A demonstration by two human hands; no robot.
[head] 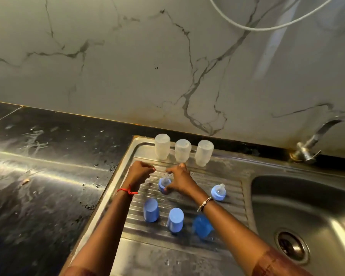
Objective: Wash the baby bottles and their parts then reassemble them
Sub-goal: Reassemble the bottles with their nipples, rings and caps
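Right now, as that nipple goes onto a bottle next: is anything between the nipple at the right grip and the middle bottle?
Nothing visible does. The nipple, held by the right grip, sits just before the middle bottle; only bare drainboard and the grip's own fingers lie between.

Three clear bottles [183,150] stand inverted behind two nipple rings [218,193], three blue caps [151,210].

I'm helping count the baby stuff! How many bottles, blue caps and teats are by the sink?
Clear bottles: 3
Blue caps: 3
Blue teat rings: 2
Total: 8
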